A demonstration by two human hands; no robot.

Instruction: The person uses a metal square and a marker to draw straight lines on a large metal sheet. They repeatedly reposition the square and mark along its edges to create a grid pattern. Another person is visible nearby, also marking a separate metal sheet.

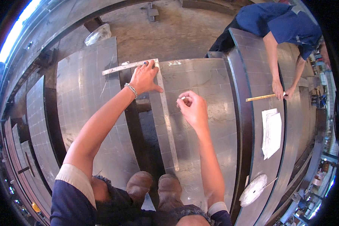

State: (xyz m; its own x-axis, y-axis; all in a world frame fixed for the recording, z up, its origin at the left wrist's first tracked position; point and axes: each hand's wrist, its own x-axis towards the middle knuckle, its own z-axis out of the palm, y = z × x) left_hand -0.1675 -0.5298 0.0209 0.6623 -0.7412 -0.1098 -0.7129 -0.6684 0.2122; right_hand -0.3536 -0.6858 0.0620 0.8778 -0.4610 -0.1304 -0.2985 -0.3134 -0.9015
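An L-shaped steel square (167, 118) lies on a grey metal plate (211, 132), its long arm running toward my boots and its short arm crossing a gap to the left. My left hand (142, 78) rests at the square's corner, fingers curled over the short arm and thumb spread toward the long arm, holding it down. Just right of the long arm, my right hand (195, 109) is above the plate, pinching a small white stick of chalk (183, 98). Faint lines and white chalk marks (174, 63) show on the plate.
Another plate (90, 101) lies left, beyond a dark gap (145, 124). At right, a co-worker (278, 26) bends over a beam, holding a yellow measuring tape (260, 98). Paper sheets (271, 132) and a whitish disc (253, 190) lie on that beam. My boots (169, 191) are below.
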